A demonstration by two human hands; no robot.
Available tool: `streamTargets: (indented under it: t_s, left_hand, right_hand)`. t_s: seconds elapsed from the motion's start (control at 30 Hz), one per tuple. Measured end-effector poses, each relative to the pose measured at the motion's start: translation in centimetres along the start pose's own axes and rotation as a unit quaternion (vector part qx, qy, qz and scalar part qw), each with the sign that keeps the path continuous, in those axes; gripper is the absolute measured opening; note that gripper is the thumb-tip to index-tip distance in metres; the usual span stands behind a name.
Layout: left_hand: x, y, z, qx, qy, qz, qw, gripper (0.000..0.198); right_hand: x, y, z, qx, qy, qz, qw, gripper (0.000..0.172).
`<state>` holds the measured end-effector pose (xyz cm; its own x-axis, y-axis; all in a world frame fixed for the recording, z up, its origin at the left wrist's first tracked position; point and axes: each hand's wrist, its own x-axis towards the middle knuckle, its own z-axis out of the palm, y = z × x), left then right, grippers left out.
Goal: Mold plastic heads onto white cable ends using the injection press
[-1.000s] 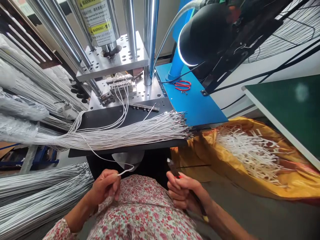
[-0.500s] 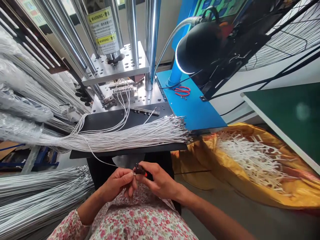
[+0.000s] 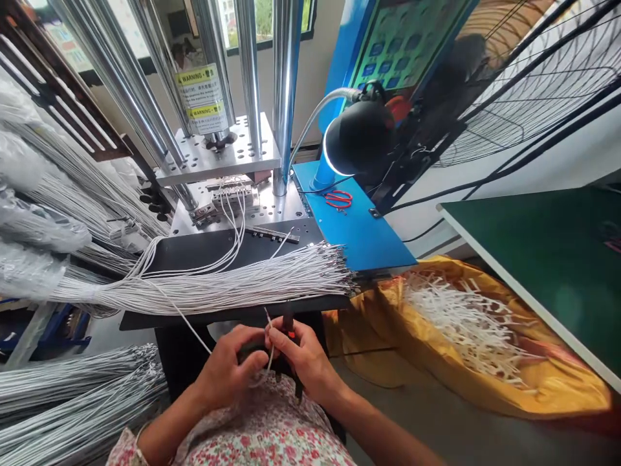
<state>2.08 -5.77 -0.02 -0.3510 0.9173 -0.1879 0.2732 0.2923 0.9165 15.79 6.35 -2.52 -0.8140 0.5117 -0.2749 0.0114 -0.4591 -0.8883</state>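
My left hand (image 3: 230, 364) is bent round a white cable (image 3: 198, 338) that runs down from the bundle. Its index finger reaches to my right fingertips, with a gap above the thumb. In my right hand (image 3: 308, 361) is a black hand tool with a red part (image 3: 288, 323); its exact kind is partly hidden by the fingers. The right thumb and index finger also pinch the cable near its end, which points up between both hands. Just beyond, a thick bundle of white cables (image 3: 233, 279) with metal-tipped ends lies across the black work plate (image 3: 187, 251).
Behind the bundle stands a press (image 3: 233, 158) with several cables in its fixture (image 3: 233, 197). Red-handled scissors (image 3: 338, 199) lie on a blue base (image 3: 361, 236), below a lit lamp (image 3: 361, 137). Right are a yellow sack (image 3: 436, 382) of white scraps and a green table (image 3: 543, 259). More cables (image 3: 72, 401) lie left.
The cable end has come up between my hands and points upward. My left hand has turned and opened its grip a little; the black tool has tilted in my right hand. The view has shifted.
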Motion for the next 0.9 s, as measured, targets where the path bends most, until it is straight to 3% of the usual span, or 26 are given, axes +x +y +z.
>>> streamTargets:
  t_s: [0.1, 0.2, 0.4, 0.7, 0.9]
  left_hand:
    - [0.2, 0.4, 1.7, 0.034, -0.02, -0.009, 0.999, 0.026]
    - [0.5, 0.9, 2.4, 0.044, -0.011, -0.029, 0.999, 0.028]
    - [0.8, 1.3, 2.5, -0.007, -0.011, -0.063, 0.998, 0.039]
    - [0.1, 1.5, 1.9, -0.082, -0.056, -0.064, 0.993, 0.044]
    - [0.0, 1.2, 2.1, -0.072, -0.051, -0.069, 0.994, 0.044]
  right_hand:
    - [0.4, 0.3, 0.1, 0.052, 0.06, -0.002, 0.997, 0.034]
    - [0.6, 0.2, -0.1, 0.014, 0.086, -0.018, 0.996, 0.038]
    - [0.3, -0.3, -0.5, -0.066, 0.073, -0.07, 0.993, 0.04]
    - [1.1, -1.7, -1.2, 0.009, 0.069, -0.09, 0.994, 0.04]
    - [0.8, -1.5, -1.1, 0.005, 0.066, -0.099, 0.993, 0.041]
